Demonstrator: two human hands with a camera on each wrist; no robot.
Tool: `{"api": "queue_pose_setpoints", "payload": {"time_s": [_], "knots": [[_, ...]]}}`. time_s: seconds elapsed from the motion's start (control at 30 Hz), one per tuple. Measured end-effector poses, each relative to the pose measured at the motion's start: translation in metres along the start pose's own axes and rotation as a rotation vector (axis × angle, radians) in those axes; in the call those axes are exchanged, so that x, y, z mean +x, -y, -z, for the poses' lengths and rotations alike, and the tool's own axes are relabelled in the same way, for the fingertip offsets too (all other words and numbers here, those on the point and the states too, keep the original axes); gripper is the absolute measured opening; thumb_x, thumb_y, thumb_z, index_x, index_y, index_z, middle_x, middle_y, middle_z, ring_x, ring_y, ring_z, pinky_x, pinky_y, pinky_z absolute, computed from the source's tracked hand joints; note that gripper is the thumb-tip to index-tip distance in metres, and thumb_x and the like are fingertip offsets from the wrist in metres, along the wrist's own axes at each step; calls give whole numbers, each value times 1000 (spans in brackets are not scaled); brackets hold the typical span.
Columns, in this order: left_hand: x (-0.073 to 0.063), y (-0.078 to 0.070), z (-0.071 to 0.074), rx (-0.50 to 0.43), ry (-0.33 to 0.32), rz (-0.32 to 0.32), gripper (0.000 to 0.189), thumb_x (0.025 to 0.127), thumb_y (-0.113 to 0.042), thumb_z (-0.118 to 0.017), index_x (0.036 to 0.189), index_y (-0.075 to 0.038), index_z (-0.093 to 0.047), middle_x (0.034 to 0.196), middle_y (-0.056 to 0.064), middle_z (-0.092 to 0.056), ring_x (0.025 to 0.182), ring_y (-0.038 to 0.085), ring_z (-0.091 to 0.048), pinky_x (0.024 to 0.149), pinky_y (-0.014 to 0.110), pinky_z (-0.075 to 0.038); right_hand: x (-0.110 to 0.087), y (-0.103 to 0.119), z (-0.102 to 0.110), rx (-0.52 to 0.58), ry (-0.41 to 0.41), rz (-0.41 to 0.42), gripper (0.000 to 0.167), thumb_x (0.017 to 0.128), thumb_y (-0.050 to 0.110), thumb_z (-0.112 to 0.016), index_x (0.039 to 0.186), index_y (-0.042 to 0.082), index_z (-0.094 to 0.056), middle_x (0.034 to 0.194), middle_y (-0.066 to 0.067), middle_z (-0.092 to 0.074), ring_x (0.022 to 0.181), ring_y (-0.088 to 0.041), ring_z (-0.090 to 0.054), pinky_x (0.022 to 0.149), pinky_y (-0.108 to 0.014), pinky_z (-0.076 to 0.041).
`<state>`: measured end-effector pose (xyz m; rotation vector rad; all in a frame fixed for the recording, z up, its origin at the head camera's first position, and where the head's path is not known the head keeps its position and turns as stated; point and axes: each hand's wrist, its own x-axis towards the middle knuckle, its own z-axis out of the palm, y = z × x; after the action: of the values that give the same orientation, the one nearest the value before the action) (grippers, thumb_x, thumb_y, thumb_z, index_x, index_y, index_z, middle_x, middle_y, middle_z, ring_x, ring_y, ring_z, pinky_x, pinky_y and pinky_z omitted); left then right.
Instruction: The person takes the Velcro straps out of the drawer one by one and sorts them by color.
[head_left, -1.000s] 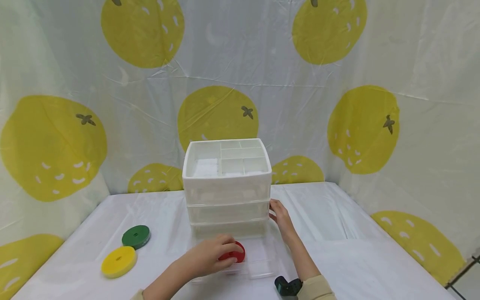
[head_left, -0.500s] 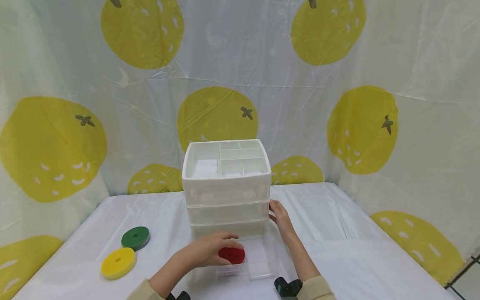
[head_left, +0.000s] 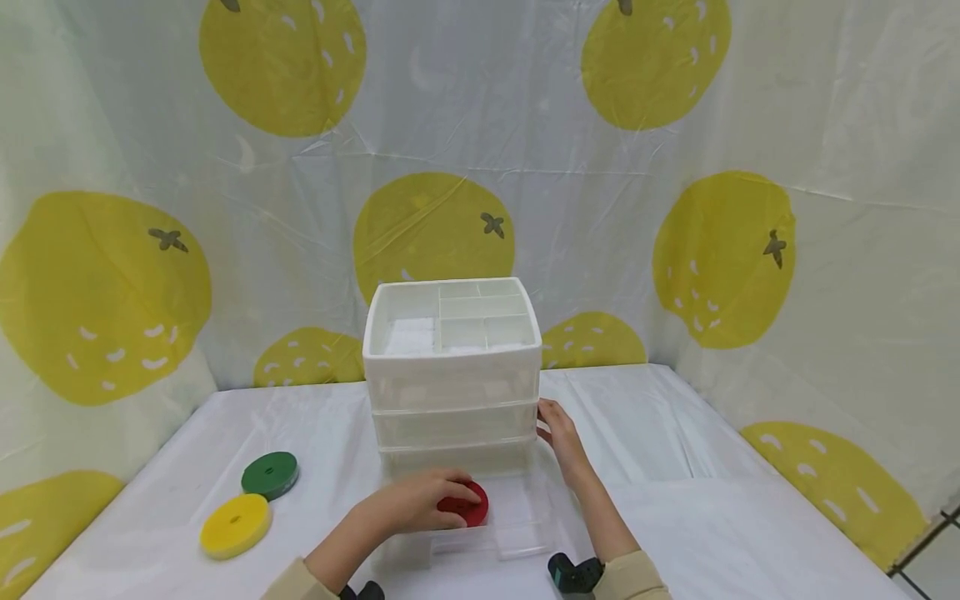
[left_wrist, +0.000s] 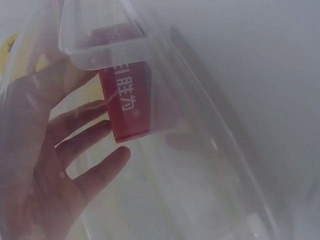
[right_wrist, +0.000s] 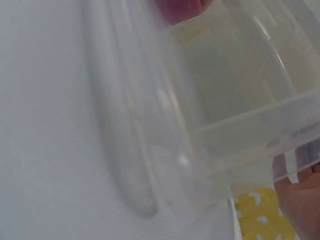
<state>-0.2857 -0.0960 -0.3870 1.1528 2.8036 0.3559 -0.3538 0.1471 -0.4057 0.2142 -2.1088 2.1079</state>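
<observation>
In the head view, my left hand (head_left: 420, 502) pinches a red tape roll (head_left: 472, 512) between thumb and fingers, in the left part of the pulled-out bottom drawer (head_left: 525, 540). White lettering marks the roll's side (left_wrist: 132, 100) in the left wrist view, seen through the clear drawer wall. My right hand (head_left: 564, 437) touches the right side of the white drawer unit (head_left: 453, 383) with its fingertips, fingers extended. In the right wrist view, part of that hand (right_wrist: 302, 200) shows beyond the clear drawer.
A yellow roll (head_left: 236, 527) and a green roll (head_left: 270, 476) lie on the white-covered table (head_left: 697, 517) to the left. The unit's top has a divided tray (head_left: 457, 321). Behind hangs a lemon-print curtain (head_left: 585, 208).
The red roll was tilted, then lay flatter with the left fingers raised over it; now the fingers are lowered onto it again. The right hand has stayed at the drawer unit.
</observation>
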Motion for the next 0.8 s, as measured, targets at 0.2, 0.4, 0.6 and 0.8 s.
{"api": "queue_pose_setpoints", "payload": {"time_s": [0.2, 0.4, 0.6, 0.8], "knots": [[1, 1, -2, 29, -21, 16, 39, 79, -37, -67, 117, -29, -59, 123, -2, -53, 109, 14, -49, 79, 22, -50, 0, 2, -1, 9, 0, -14, 45, 97, 34, -36, 123, -2, -45, 121, -11, -50, 119, -25, -43, 102, -44, -36], [2, 2, -4, 28, -33, 47, 46, 76, -36, -69, 119, -27, -56, 126, 3, -50, 110, 17, -48, 78, 25, -51, 0, 3, -2, 12, 2, -18, 45, 98, 34, -35, 124, -2, -44, 124, -14, -48, 121, -27, -42, 103, -46, -34], [2, 4, -6, -40, -41, 69, 44, 77, -38, -67, 118, -27, -56, 126, 3, -49, 109, 17, -47, 77, 24, -50, 1, 2, -1, 9, -3, -19, 46, 97, 35, -36, 122, -2, -45, 122, -12, -50, 120, -26, -43, 103, -45, -35], [1, 7, -6, -46, -86, 24, 41, 76, -38, -69, 114, -26, -59, 113, -1, -53, 100, 11, -49, 74, 19, -49, 2, 2, -2, 18, -1, -26, 45, 98, 33, -36, 123, -3, -44, 124, -14, -48, 122, -28, -42, 103, -46, -34]]}}
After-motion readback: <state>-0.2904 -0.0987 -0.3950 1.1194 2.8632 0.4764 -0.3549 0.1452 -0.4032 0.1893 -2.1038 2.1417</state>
